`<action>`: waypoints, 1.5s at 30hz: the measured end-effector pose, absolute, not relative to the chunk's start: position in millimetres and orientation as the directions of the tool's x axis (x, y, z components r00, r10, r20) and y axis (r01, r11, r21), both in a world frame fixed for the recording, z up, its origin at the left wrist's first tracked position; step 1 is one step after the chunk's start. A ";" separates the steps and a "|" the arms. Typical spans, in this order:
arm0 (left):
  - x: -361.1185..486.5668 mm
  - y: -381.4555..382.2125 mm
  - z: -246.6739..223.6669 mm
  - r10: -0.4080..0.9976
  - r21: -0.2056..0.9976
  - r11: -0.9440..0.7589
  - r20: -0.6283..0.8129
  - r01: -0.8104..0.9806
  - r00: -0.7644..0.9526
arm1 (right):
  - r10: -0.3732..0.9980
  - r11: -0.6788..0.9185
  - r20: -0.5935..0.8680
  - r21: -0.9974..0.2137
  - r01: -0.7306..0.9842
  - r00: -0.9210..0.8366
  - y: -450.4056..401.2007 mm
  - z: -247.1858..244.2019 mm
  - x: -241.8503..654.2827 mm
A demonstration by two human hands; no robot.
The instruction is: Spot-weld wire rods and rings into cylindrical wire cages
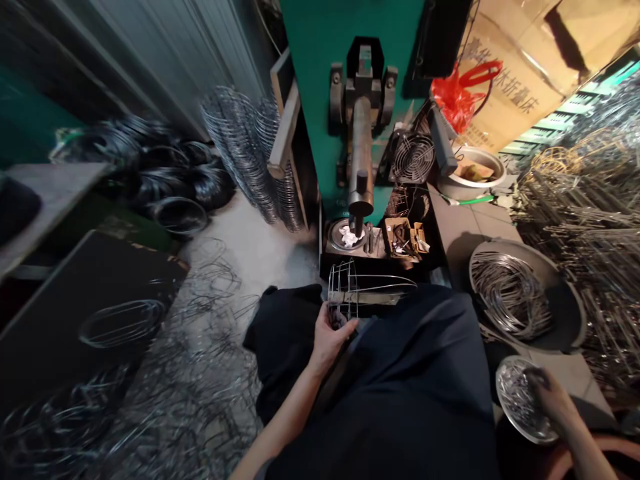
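My left hand [330, 337] is closed around the lower end of a wire frame [343, 283], a small cage of thin bright rods with a long loop reaching right. It is held above my lap, in front of the green machine [320, 133]. Over on the right, my right hand [553, 397] reaches over the edge of a bowl [535, 437] filled with small shiny metal pieces [515, 393]. Its fingers are dark and blurred, so their grip cannot be made out. The machine's round steel arm [362, 153] points toward me beyond the wire frame.
A large round pan [570, 313] holds bent wire rods [507, 293]. Wire parts [590, 253] are heaped at far right. Stacked wire rings [240, 147] hang left of the machine. Loose wire [200, 400] litters the left floor. Below the steel arm sits a small tool box [400, 240].
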State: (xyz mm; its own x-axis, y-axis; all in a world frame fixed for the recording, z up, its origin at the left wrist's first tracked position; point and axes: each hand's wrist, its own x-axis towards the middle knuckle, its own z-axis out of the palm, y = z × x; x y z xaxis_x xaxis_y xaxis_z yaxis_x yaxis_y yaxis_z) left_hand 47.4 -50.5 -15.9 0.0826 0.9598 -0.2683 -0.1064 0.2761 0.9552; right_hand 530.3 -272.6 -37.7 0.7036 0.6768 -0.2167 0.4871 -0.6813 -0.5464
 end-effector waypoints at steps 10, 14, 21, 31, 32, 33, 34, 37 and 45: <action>47.5 -49.3 -5.8 0.996 0.970 0.081 -0.067 0.231 -0.066 | 0.933 -0.349 -0.297 -0.882 0.317 0.202 -91.1 76.2 412.2; 41.8 -47.3 -1.1 0.993 0.969 0.087 -0.067 0.230 -0.093 | 0.996 0.081 0.083 -0.750 0.656 -0.028 -37.9 90.0 352.4; 35.6 -40.6 5.4 0.991 0.970 0.094 -0.069 0.224 -0.114 | 0.848 0.529 0.347 -0.507 0.681 -0.401 17.5 76.7 284.9; 32.8 -28.1 7.5 0.988 0.973 0.100 -0.071 0.209 -0.138 | 0.894 0.446 0.249 -0.563 0.696 -0.371 38.8 77.0 281.0; 33.2 -27.0 8.5 0.988 0.976 0.101 -0.075 0.194 -0.139 | 0.885 0.465 0.244 -0.526 0.713 -0.397 39.6 75.9 280.1; 33.7 -26.0 9.7 0.988 0.979 0.102 -0.079 0.179 -0.136 | 0.876 0.482 0.245 -0.481 0.732 -0.415 40.3 74.0 278.9; 34.3 -25.2 11.0 0.988 0.981 0.103 -0.081 0.165 -0.134 | 0.868 0.496 0.248 -0.434 0.752 -0.430 40.9 71.8 277.4; 35.3 -22.9 15.4 0.986 0.984 0.108 -0.087 0.145 -0.146 | 0.842 0.535 0.272 -0.308 0.786 -0.466 41.8 66.7 272.5; 33.0 -18.1 22.2 0.983 0.991 0.093 -0.076 0.100 -0.165 | 0.784 0.598 0.372 -0.237 0.766 -0.497 44.9 70.8 264.9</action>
State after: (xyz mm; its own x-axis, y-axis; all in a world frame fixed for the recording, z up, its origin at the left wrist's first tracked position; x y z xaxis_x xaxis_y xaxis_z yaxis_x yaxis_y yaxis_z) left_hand 33.0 -18.1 22.2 -0.1648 0.9834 -0.0758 0.1002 0.0931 0.9906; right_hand 264.9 44.9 70.8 -0.4969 0.7840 0.3721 0.7656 0.5979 -0.2375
